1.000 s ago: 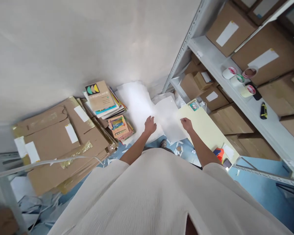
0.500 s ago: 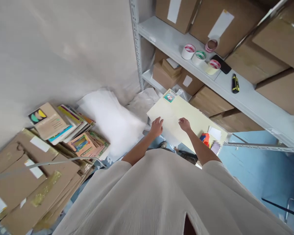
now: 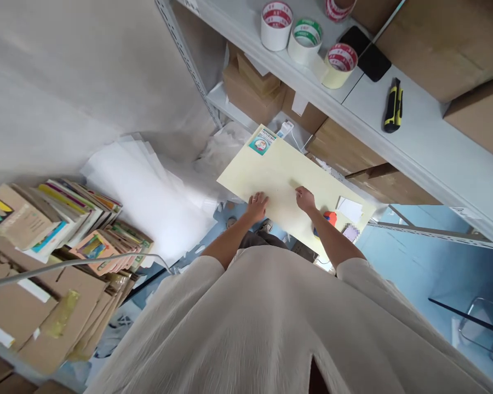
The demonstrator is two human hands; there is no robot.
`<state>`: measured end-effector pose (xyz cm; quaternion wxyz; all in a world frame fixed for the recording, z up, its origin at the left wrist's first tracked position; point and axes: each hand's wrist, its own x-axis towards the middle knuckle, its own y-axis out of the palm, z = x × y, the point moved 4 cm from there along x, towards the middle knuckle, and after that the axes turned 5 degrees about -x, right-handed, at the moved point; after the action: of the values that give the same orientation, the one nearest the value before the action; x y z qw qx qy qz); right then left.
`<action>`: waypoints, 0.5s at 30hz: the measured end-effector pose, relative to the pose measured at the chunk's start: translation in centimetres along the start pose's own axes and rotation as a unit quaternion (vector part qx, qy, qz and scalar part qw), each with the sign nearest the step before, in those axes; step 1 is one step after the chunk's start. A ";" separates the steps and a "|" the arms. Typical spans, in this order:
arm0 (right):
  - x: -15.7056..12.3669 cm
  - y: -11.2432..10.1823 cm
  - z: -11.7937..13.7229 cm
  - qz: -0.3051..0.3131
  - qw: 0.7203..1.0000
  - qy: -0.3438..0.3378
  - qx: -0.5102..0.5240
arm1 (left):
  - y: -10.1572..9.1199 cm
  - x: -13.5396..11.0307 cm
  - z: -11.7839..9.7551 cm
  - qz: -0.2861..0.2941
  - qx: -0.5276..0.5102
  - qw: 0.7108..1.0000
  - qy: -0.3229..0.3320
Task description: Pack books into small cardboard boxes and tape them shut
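Note:
My left hand [image 3: 257,207] lies with its fingers spread on the front edge of a pale yellow tabletop [image 3: 287,158]. My right hand [image 3: 305,198] is over the middle of that surface, its fingers curled together. Whatever they may pinch is too small to make out. A small teal-and-white booklet [image 3: 262,142] rests at the table's far left corner. Close to my right forearm is an orange and blue object [image 3: 329,219], partly covered by the arm. White paper [image 3: 349,209] and a blurred-out item [image 3: 350,232] lie at the right end.
Tape rolls [image 3: 304,41] and a black-and-yellow utility knife [image 3: 393,106] sit on a grey shelf [image 3: 419,142] above the table. Cardboard boxes [image 3: 254,90] fill the shelving. To the left are white sheets [image 3: 148,191], stacked books [image 3: 69,213] and flattened cardboard [image 3: 66,306].
My view has shifted, bringing the shelf and tape rolls closer. My left hand now lies flatter at the table's front edge. My right hand stays curled over the tabletop.

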<state>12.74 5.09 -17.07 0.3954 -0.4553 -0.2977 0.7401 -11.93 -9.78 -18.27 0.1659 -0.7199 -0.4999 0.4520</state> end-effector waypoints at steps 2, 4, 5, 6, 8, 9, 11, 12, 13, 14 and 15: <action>0.1 -0.5 0.2 -0.037 0.999 -0.009 -0.025 | 0.1 0.3 0.4 0.011 0.002 1.000 -0.011; -0.4 -0.9 0.7 -0.078 0.996 -0.008 -0.051 | 0.0 0.6 0.7 0.024 0.004 1.000 -0.020; -0.8 -1.0 1.0 -0.089 0.994 -0.006 -0.061 | -0.1 0.7 0.8 0.030 0.004 0.999 -0.021; -1.3 -0.9 1.4 -0.091 0.994 -0.004 -0.065 | -0.3 0.9 0.8 0.035 0.004 0.999 -0.020; -2.6 -0.2 2.0 -0.069 0.996 -0.001 -0.063 | -0.8 1.2 0.8 0.041 0.005 0.999 -0.014; -3.4 0.3 2.3 -0.052 0.997 0.003 -0.057 | -1.0 1.4 0.8 0.043 0.007 0.999 -0.010; -4.8 1.5 2.9 -0.016 0.999 0.015 -0.041 | -1.6 1.8 0.8 0.051 0.017 0.999 -0.006; -5.5 2.0 3.1 -0.003 0.999 0.025 -0.035 | -2.0 2.0 0.8 0.059 0.023 0.998 -0.006; -6.1 2.6 3.4 0.006 0.999 0.036 -0.031 | -2.5 2.3 0.8 0.065 0.026 0.998 -0.006; -6.6 3.0 3.7 0.012 0.998 0.048 -0.028 | -3.1 2.6 0.9 0.066 0.027 0.997 -0.005; -7.0 3.4 4.1 0.016 0.998 0.059 -0.026 | -3.8 3.0 0.9 0.061 0.025 0.998 -0.002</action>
<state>9.89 -2.96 -15.02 0.3884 -0.5132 -0.2855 0.7101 -14.62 -5.65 -17.58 0.1549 -0.7441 -0.4435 0.4750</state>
